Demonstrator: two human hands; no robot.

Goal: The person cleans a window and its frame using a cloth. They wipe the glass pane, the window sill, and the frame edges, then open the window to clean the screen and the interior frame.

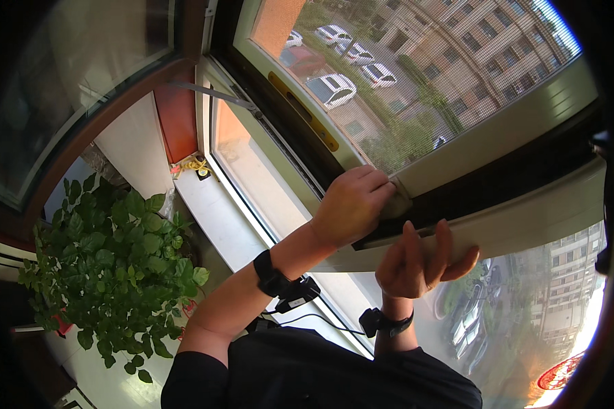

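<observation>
My left hand (355, 204) is closed around a greyish piece of cloth (400, 198), mostly hidden by the fingers, and presses it into the lower corner of the window screen's pale frame (440, 158). Beside it, my right hand (422, 263) has its fingers spread, with the fingertips at the edge of the pale lower window frame (522, 214). A dark channel (481, 186) runs between the two frames. Along the screen frame's left side sits a yellow slotted plate (303, 111). Fine mesh (430, 76) fills the screen, with parked cars and buildings beyond.
A brown-framed glass sash (112, 97) stands swung inward at left, joined by a metal stay arm (212, 95). Below it is a leafy potted plant (117, 255). A yellow cord (194, 164) lies on the white sill (210, 214). A black cable (327, 323) hangs between my wrists.
</observation>
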